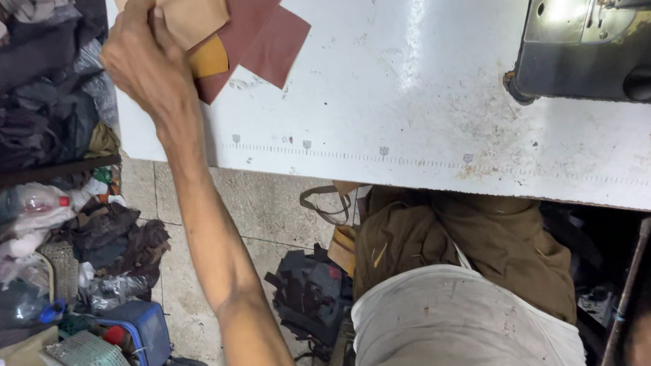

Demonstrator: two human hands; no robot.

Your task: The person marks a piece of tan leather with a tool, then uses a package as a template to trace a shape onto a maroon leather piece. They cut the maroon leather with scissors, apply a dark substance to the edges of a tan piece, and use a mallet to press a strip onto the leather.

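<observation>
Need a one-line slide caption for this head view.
Left hand grips a tan leather piece atop maroon pieces on a white worktable beside a sewing machine.

Worn white table [413,89] above tiled floor [262,207]; cluttered, perhaps shelves, at left.

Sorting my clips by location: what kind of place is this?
Likely a small sewing workshop: a sewing machine on a worn white table, the left hand on cut tan and maroon pieces, fabric heaps alongside.
</observation>
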